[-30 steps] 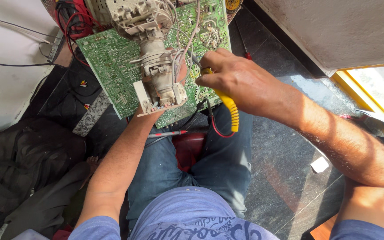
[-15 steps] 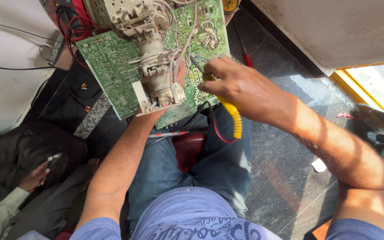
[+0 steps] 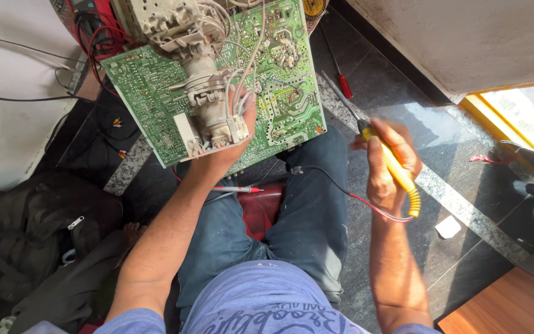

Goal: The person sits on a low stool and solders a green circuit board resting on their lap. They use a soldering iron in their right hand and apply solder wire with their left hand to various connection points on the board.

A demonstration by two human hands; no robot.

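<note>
Over on the far left a dark bag (image 3: pixel 38 241) slumps on the floor (image 3: pixel 465 204), and beside it the left hand (image 3: pixel 233 139) has its grip clamped round the pale bulky component (image 3: pixel 208 102) jutting from the green circuit board (image 3: pixel 156 86), which is propped over the knees. That board looks stiff but fragile, top-heavy with wiring, so the edges or that sturdy block seem the safest hold. Further right, well clear of the board, the right hand (image 3: pixel 385 164) wraps its grip tight around the yellow-handled soldering iron (image 3: pixel 397 170), tip pointing back toward it.
</note>
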